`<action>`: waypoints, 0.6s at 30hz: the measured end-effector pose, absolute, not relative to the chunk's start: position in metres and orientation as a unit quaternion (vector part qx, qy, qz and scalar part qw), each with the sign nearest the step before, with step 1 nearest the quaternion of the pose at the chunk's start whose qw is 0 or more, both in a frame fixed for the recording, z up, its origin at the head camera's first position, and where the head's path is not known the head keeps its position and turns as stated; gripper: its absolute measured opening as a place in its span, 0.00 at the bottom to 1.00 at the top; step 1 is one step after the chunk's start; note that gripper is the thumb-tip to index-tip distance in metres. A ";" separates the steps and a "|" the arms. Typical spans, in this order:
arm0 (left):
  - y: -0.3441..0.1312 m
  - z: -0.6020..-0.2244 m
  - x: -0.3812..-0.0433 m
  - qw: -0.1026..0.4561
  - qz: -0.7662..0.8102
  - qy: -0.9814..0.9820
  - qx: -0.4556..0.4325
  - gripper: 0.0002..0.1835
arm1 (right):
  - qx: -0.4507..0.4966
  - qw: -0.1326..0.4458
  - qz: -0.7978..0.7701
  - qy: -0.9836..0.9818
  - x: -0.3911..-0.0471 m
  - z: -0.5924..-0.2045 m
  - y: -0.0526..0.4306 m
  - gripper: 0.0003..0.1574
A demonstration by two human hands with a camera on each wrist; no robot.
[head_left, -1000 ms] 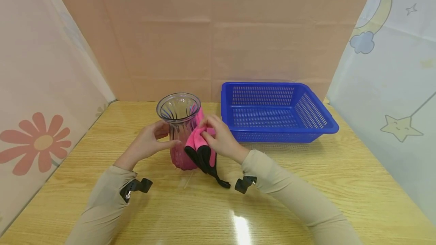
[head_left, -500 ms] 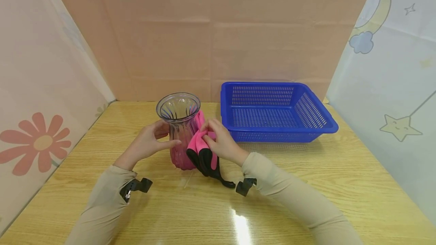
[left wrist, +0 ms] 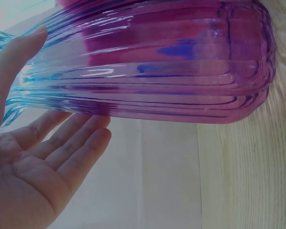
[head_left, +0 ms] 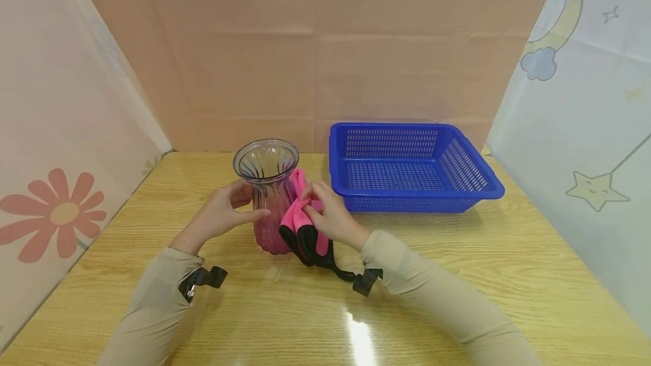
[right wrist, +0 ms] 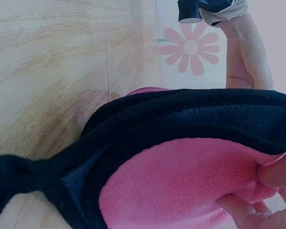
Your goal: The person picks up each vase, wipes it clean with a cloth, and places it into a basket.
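Note:
A ribbed glass vase (head_left: 269, 208), clear at its flared rim and pink towards its base, stands upright on the table. My left hand (head_left: 218, 213) holds it from the left, the thumb in front and the fingers at the far side; in the left wrist view the fingers (left wrist: 81, 148) are fairly straight and touch the vase's edge. Beside the vase, my right hand (head_left: 330, 213) pinches a pink fleece item (head_left: 297, 213) with black edging and a black strap. Its exact kind is unclear. Part of it stands behind the vase, and folds hide its full shape.
A blue plastic basket (head_left: 407, 202) with slotted walls sits at the back right of the wooden table (head_left: 285, 321). Patterned sheets hang at both sides, with a plain tan backdrop (head_left: 315, 72) behind.
My right hand has shifted slightly right and down with the pink fleece item, whose upper part has sunk beside the vase. The strap end has slid right. My left hand and the vase stay put.

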State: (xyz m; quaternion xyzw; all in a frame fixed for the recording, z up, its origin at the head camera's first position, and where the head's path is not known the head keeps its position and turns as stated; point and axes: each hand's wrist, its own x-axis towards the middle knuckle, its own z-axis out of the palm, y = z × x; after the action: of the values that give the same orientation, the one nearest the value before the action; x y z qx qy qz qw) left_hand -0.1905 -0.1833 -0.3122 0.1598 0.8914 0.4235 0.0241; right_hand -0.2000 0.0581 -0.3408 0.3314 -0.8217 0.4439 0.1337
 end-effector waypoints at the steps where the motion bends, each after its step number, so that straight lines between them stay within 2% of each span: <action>1: -0.183 -0.312 -0.191 0.024 0.424 0.891 0.161 0.32 | 0.333 0.135 0.442 -0.822 -0.200 -0.341 0.058 0.08; 18: -0.184 -0.314 -0.192 0.022 0.423 0.891 0.160 0.32 | 0.334 0.162 0.406 -0.835 -0.200 -0.348 0.059 0.09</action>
State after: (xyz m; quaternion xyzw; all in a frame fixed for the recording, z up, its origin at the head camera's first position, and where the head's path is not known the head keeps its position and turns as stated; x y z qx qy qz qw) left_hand -0.1922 -0.1838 -0.3143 0.1602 0.8914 0.4235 0.0222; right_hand -0.2003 0.0594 -0.3478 0.3341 -0.8351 0.4057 0.1624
